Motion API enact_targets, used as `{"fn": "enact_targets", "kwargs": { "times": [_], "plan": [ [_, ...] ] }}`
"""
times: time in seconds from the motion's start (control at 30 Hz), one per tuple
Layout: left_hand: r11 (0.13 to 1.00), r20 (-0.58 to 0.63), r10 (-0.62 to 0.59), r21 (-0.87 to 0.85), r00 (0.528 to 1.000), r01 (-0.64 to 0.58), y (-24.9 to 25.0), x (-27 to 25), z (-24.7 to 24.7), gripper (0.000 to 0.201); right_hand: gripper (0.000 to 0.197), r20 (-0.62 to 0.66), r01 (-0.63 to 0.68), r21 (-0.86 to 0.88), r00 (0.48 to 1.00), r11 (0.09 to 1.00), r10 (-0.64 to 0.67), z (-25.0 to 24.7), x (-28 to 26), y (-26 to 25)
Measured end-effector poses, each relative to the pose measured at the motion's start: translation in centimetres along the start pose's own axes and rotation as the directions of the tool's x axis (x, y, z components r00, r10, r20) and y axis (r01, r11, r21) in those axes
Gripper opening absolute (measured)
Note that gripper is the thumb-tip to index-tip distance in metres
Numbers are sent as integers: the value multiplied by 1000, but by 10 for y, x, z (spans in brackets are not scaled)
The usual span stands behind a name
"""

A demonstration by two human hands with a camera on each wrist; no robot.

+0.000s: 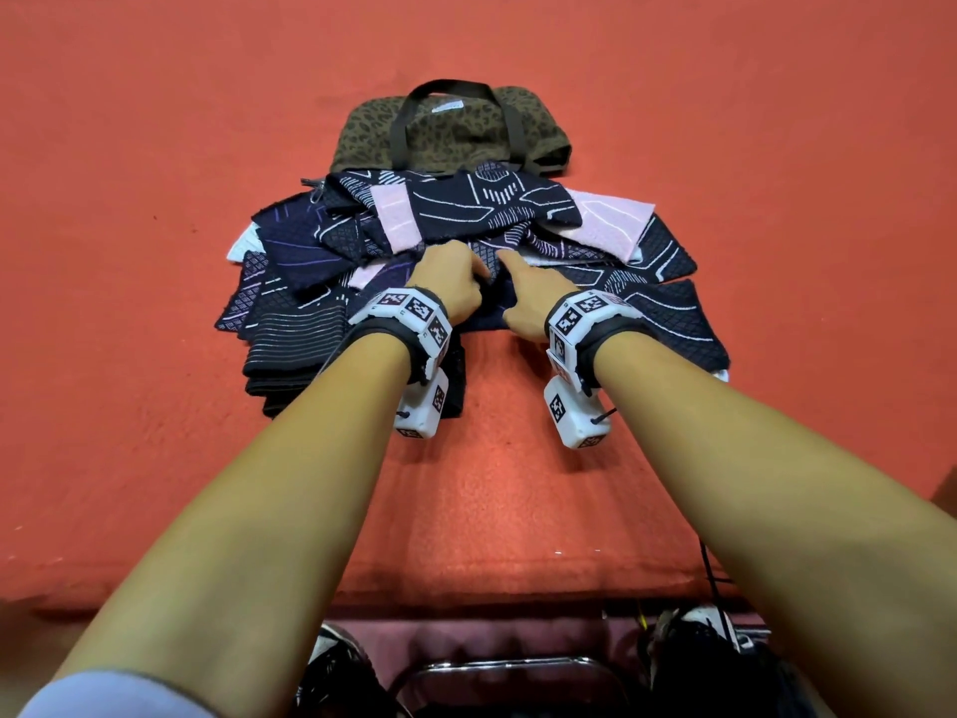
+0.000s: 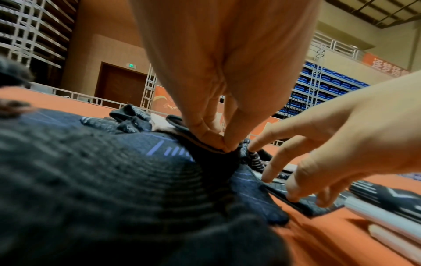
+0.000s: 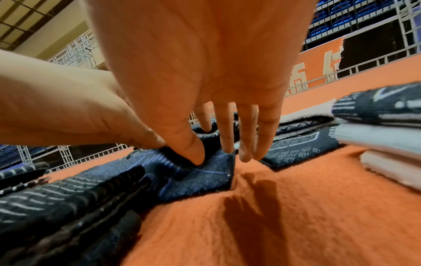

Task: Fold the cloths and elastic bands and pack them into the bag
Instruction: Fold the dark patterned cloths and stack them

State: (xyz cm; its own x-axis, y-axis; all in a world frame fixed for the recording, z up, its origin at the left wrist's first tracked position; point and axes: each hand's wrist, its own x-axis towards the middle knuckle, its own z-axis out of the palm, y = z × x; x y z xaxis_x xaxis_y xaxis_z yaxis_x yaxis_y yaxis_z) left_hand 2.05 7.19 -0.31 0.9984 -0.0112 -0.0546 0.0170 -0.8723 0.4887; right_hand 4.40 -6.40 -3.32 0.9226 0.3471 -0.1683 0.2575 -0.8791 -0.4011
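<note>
A loose pile of navy, pink and white patterned cloths (image 1: 466, 209) lies on the orange table. Behind it sits a flat leopard-print bag (image 1: 445, 132) with dark handles. At the pile's near edge my left hand (image 1: 466, 272) pinches a raised fold of a dark navy cloth (image 2: 214, 162) between thumb and fingertips (image 2: 222, 144). Beside it, my right hand (image 1: 518, 287) has straight fingers. Its thumb presses on the same navy cloth (image 3: 200, 178) and its fingertips (image 3: 246, 154) hang just over the cloth's edge. Folded dark cloths are stacked (image 1: 295, 349) at the left front.
The orange felt table cover (image 1: 518, 484) is bare between the pile and the near edge. Pale folded cloths (image 3: 387, 140) lie right of my right hand. A chair frame (image 1: 497, 671) and cables show below the table edge.
</note>
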Motion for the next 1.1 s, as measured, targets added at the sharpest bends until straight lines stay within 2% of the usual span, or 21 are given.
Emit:
{"fn": "enact_targets", "kwargs": {
  "times": [0.23,0.43,0.57,0.7,0.83,0.93,1.1],
  "plan": [
    [999,59,43,-22,997,-42,15,-13,18,34,40,8,-4,-98,1000,995,5,0,-18,12],
    [998,74,57,-7,996,-57,14,-23,32,38,39,-35,-9,-136,999,991,4,-4,-40,23],
    [1000,107,31,5,994,-31,8,-30,42,34,43,-22,-23,-157,1000,987,20,-1,-57,29],
    [998,125,11,53,992,-18,4,-35,52,40,42,-13,-54,-165,999,985,53,4,-70,34],
    [991,222,30,123,975,-58,3,-43,58,53,38,-5,-48,-138,999,989,47,9,-79,30],
    [989,209,33,137,977,-63,-1,-45,59,55,39,1,-53,-129,999,990,53,9,-84,31],
    [981,189,51,174,981,-84,0,-48,55,67,32,-69,-102,-105,993,989,95,-5,-87,34]
  ]
}}
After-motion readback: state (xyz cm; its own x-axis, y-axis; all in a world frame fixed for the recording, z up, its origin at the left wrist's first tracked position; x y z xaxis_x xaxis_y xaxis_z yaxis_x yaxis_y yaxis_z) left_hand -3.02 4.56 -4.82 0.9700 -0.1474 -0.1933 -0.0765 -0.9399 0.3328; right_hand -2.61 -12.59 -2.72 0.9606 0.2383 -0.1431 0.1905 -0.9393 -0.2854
